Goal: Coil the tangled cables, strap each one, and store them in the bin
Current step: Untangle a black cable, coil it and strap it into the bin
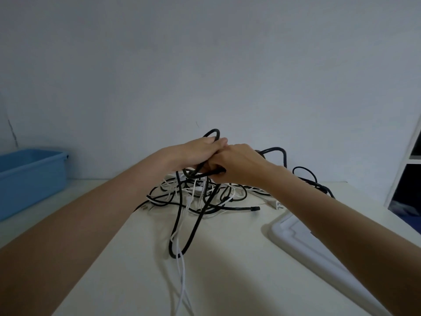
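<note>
Black cables (182,215) tangle with thin white ones (181,267) on a cream table (227,270), a plain light-blue bin (29,172) at left, a white tray (303,242) at right and a pale grey, unpatterned wall (205,65) behind.
</note>
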Demonstrator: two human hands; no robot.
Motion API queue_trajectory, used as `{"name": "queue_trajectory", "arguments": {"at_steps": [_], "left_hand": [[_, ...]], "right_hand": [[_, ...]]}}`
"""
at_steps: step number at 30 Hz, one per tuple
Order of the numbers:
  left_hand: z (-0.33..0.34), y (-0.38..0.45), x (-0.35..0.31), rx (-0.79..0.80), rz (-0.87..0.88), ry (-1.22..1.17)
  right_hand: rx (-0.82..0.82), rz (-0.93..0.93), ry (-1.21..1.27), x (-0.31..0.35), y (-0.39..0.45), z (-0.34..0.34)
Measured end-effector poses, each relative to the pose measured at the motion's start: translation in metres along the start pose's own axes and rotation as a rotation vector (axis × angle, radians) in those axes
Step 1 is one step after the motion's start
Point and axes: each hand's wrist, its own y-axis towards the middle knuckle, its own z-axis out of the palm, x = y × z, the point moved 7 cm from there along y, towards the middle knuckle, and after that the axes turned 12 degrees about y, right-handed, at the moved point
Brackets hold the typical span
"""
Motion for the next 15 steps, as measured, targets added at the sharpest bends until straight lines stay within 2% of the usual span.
{"name": "queue_trajectory", "arguments": {"at_steps": [3,5,7,9,10,12,15], "left_hand": [[0.001,-0.001,0.004,0.021,-0.024,0.005],[0.001,-0.003,0.005,0.056,-0.048,-0.018],[0.005,-0.004,0.006,0.141,-0.073,-0.044],[0.013,-0.007,0.014,0.267,-0.113,-0.015],[0.018,-0.010,0.021,0.325,-0.133,0.053],[0.020,-0.015,0.042,0.371,-0.170,0.138],[0.001,-0.019,0.055,0.294,-0.151,-0.014]], "right_hand": [[-0.041,-0.045,0.017,0.000,0.001,0.001],[-0.123,-0.150,-0.017,0.005,-0.001,-0.002],[-0.195,-0.277,-0.096,0.009,-0.006,-0.003],[-0.208,-0.301,-0.172,-0.001,-0.008,-0.003],[-0.216,-0.253,-0.208,-0.013,-0.010,-0.009],[-0.176,0.000,-0.286,-0.052,-0.016,-0.024],[-0.052,0.449,-0.351,-0.101,-0.042,-0.032]]}}
